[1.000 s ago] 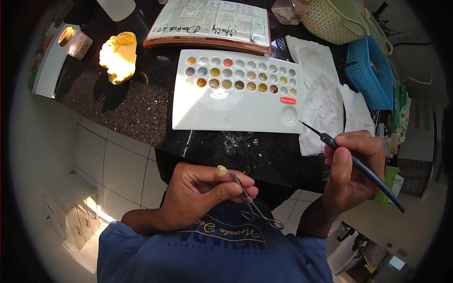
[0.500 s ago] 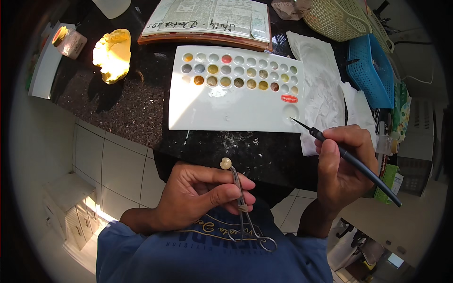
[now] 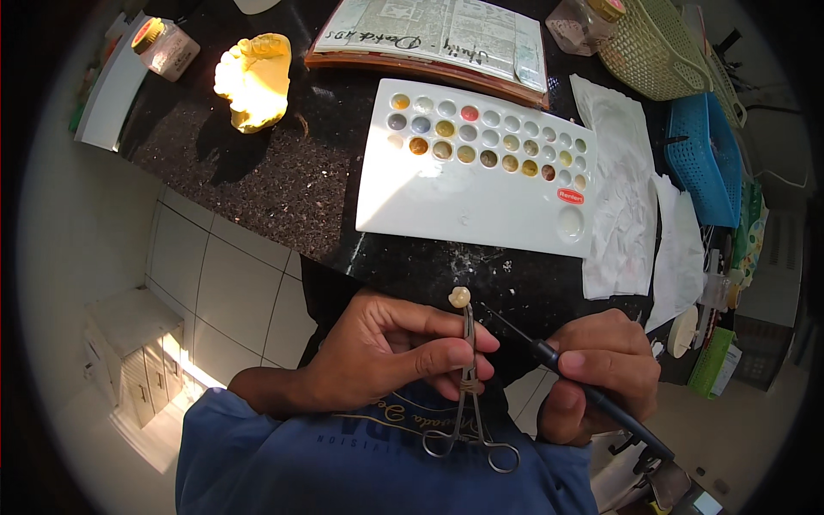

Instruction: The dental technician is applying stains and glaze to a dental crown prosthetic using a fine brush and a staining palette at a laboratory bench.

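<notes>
My left hand (image 3: 412,350) pinches steel locking forceps (image 3: 469,378) between thumb and fingers, their ring handles pointing down toward my shirt. At the forceps' tip sits a small cream-coloured tooth crown (image 3: 459,297). My right hand (image 3: 605,369) grips a fine-tipped black brush (image 3: 622,421) like a pen. Its point is just right of the crown, with a small gap between them. Beyond both hands lies a white paint palette (image 3: 455,210), with rows of small wells holding yellow, brown, red and grey colours and one larger round well at its right corner.
On the dark speckled counter (image 3: 292,189) stand a yellow dental cast (image 3: 257,81) and a yellow-lidded jar (image 3: 167,53). A newspaper-covered book (image 3: 429,43) lies behind the palette. To the right are crumpled white paper towels (image 3: 611,197), a blue basket (image 3: 704,159) and a cream basket (image 3: 652,51).
My right hand has brought the brush tip from the palette's large well down and left, close to the crown. The view has shifted, and the forceps now stand more upright.
</notes>
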A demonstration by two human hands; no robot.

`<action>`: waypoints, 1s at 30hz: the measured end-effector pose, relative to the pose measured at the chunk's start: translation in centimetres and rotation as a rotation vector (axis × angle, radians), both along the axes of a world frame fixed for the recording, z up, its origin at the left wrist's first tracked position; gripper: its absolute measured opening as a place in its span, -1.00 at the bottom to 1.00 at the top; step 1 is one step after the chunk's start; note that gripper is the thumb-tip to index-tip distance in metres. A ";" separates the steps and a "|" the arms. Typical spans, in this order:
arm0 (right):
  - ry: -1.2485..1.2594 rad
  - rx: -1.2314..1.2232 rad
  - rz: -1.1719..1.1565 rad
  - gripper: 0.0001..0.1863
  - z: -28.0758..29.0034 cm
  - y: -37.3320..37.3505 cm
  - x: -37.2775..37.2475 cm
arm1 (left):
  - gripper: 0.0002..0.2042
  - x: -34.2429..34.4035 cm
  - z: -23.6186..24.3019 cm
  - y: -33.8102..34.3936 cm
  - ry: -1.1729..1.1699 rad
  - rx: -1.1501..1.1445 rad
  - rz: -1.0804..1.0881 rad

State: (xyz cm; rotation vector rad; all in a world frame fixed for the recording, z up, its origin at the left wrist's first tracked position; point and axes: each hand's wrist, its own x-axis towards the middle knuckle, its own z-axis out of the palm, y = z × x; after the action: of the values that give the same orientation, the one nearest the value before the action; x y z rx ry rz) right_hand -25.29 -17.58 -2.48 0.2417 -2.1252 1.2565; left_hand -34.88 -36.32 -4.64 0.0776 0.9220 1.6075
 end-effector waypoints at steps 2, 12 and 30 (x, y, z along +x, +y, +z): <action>-0.035 0.018 0.008 -0.71 0.3 -0.1 -0.3 | -0.76 -0.1 0.0 0.1 0.004 0.005 0.003; -0.072 0.022 0.030 -0.71 0.6 -0.3 -0.6 | -0.75 0.0 -0.3 -0.1 -0.023 0.061 -0.006; -0.115 0.039 0.087 -0.65 0.7 0.1 -0.3 | -0.76 0.2 0.0 0.2 0.019 0.013 0.034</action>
State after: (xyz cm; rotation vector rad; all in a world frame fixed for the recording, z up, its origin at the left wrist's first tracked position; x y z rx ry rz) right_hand -25.61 -17.52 -1.78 0.2882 -2.2600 1.3084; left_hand -34.65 -36.17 -4.68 0.0865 0.9323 1.6464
